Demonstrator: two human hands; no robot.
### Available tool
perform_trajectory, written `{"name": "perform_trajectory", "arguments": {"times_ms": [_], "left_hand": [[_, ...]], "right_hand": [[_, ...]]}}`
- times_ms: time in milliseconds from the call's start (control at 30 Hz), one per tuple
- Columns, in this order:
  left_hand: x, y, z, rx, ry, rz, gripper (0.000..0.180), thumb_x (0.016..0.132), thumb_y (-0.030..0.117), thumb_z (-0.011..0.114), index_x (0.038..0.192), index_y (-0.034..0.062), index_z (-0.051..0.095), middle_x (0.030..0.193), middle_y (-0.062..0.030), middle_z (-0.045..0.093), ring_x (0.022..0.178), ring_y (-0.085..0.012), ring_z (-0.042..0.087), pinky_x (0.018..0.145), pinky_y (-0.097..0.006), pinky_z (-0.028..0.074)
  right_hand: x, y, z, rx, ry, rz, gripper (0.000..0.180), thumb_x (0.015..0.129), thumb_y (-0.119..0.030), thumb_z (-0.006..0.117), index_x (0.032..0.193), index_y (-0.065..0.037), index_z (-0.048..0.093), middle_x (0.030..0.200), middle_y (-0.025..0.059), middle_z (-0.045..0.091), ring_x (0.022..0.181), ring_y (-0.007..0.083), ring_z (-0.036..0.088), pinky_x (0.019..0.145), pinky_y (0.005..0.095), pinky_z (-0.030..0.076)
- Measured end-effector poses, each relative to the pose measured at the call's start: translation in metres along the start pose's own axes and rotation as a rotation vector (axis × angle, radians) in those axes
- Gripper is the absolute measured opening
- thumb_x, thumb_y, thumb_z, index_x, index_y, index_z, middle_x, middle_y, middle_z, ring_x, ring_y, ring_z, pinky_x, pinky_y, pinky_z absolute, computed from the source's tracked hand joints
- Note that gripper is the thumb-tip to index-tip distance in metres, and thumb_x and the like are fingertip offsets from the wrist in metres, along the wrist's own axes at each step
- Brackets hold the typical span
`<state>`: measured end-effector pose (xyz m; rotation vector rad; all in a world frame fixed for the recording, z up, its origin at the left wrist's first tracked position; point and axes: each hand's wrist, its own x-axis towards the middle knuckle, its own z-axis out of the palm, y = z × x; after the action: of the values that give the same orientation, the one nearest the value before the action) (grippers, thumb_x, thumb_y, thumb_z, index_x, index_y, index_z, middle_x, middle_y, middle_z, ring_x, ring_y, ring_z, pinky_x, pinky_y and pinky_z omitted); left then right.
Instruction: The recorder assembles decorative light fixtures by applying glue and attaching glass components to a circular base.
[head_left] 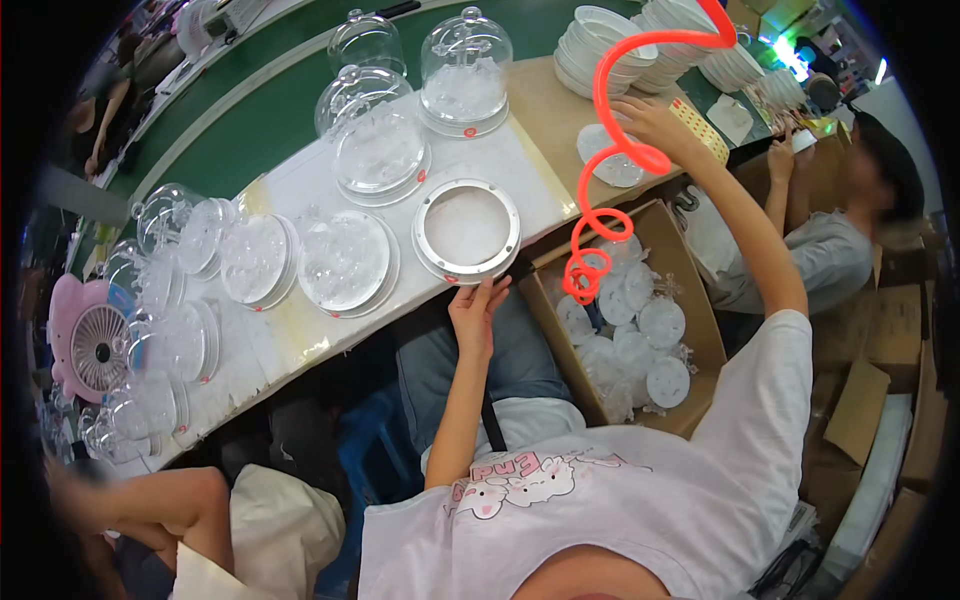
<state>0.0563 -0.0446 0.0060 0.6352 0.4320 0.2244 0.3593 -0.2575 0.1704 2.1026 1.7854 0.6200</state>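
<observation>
My left hand (478, 318) holds the near edge of a round white base (467, 270), its fingers closed at the rim. The base lies on the table with a metal-like ring and a pale, flat centre facing up. My right hand (655, 128) reaches out at the far right, fingers stretched out and partly behind a red coiled hose (603, 90). Just below those fingers lies a clear plastic disc (597, 152) on brown cardboard. Beyond the hand stand stacked white bowl-like bases (590, 62).
Clear domes on white bases (465, 90) line the table (285, 190) to the left. An open carton (712, 345) of clear disc-shaped parts stands at my right. A yellow dotted sheet (703, 130) lies by my right wrist. Co-workers (835, 245) sit on both sides. A pink fan (75, 330) is far left.
</observation>
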Motion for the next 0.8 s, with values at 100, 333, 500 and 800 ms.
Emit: {"name": "perform_trajectory", "arguments": {"times_ms": [100,333,500,800], "left_hand": [[-0.003,0.009,-0.004,-0.005,0.021,0.042,0.023,0.084,0.01,0.053,0.103,-0.0022,0.052,0.096,-0.0113,0.059,0.09,-0.0248,0.059,0.074,-0.029,0.05],[-0.001,0.007,-0.003,-0.054,0.029,0.067,0.021,0.085,0.012,0.051,0.101,-0.0021,0.053,0.096,-0.0103,0.058,0.091,-0.0243,0.058,0.075,-0.031,0.049],[-0.004,0.018,-0.009,-0.051,0.085,0.102,0.021,0.085,0.012,0.051,0.1,-0.0027,0.053,0.097,-0.0102,0.058,0.09,-0.0234,0.059,0.076,-0.03,0.049],[0.001,0.009,-0.004,-0.043,0.068,0.1,0.021,0.085,0.011,0.05,0.099,-0.0049,0.053,0.093,-0.0115,0.059,0.089,-0.0217,0.059,0.075,-0.027,0.049]], "right_hand": [[0.026,0.012,-0.018,0.098,-0.2,0.018,0.015,0.069,-0.011,0.054,0.084,-0.01,0.058,0.086,0.002,0.057,0.09,0.0192,0.053,0.074,0.031,0.043],[0.035,-0.008,-0.068,0.593,-0.094,0.416,0.021,0.074,-0.016,0.059,0.09,-0.004,0.053,0.081,0.0113,0.056,0.071,0.023,0.057,0.059,0.0351,0.044],[0.099,-0.069,-0.069,1.211,0.163,0.505,0.026,0.079,-0.016,0.057,0.097,-0.001,0.047,0.076,0.0117,0.058,0.067,0.0134,0.058,0.059,0.0273,0.045],[0.158,-0.124,-0.06,0.848,-0.005,0.334,0.029,0.079,-0.022,0.055,0.101,-0.007,0.045,0.071,0.0099,0.059,0.057,0.0168,0.059,0.051,0.0287,0.044]]}}
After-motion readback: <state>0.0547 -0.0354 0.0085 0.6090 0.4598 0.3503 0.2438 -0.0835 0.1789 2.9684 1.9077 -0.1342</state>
